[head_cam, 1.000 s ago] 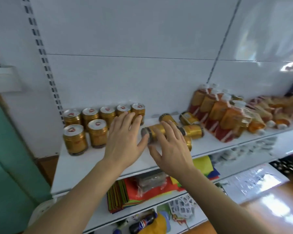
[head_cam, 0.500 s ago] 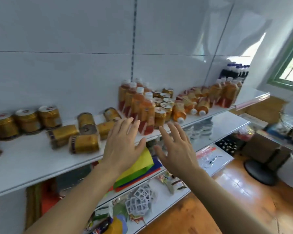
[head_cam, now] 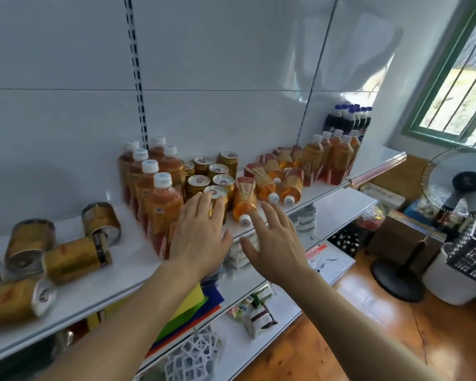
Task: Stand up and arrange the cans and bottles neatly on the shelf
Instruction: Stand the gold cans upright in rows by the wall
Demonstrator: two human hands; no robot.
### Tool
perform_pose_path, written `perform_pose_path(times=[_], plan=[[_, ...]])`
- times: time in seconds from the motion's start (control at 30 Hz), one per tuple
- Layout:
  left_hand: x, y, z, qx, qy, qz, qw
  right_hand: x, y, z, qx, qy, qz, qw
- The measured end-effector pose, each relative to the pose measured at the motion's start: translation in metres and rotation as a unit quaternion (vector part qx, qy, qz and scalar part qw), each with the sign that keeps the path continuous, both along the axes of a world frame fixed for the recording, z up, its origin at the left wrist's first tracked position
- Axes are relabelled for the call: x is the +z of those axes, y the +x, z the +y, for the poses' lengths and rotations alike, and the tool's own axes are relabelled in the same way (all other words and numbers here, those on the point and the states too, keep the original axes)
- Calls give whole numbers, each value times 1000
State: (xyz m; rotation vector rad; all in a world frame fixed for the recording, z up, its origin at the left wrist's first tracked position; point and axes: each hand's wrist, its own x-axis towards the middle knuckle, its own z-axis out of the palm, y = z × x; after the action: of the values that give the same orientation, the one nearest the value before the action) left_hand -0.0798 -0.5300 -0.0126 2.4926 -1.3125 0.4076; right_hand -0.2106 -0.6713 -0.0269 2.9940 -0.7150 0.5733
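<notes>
Your two hands hover flat over the shelf, holding nothing.

Your left hand (head_cam: 201,232) has its fingers straight and spread; its fingertips overlap the nearest upright can (head_cam: 217,198), though contact cannot be told. Just left of that hand stand the tea bottles (head_cam: 160,188), clear ribbed plastic with white screw caps. Your right hand (head_cam: 275,243) is likewise spread and empty; just beyond its fingertips lies a toppled bottle (head_cam: 245,202), cap toward you, with more fallen bottles (head_cam: 283,180) farther beyond it. Well to the left of your left hand lie the tipped cans (head_cam: 66,257), gold metal cylinders with silvery ends, scattered on the glossy white shelf (head_cam: 99,284). Far beyond the right hand stand dark cola bottles (head_cam: 346,119) with blue caps.
</notes>
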Motion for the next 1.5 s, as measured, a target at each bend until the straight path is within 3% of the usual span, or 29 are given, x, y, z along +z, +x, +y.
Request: perform_pose_path(times=[0.37, 0.77, 0.93, 1.3, 1.5], plan=[[-15, 19, -62, 176, 136, 3, 975, -3, 88, -68, 112, 0, 12, 994], [-25, 5, -69, 248, 117, -13, 962, -20, 147, -128, 392, -15, -12, 920], [-20, -6, -70, 247, 103, -2, 963, -15, 157, -129, 418, 5, 5, 909], [-14, -28, -64, 316, 29, -3, 948, -17, 147, -125, 492, 20, -92, 865], [-12, -44, -23, 331, -26, 11, 943, 2, 122, -99, 513, 27, -127, 848]])
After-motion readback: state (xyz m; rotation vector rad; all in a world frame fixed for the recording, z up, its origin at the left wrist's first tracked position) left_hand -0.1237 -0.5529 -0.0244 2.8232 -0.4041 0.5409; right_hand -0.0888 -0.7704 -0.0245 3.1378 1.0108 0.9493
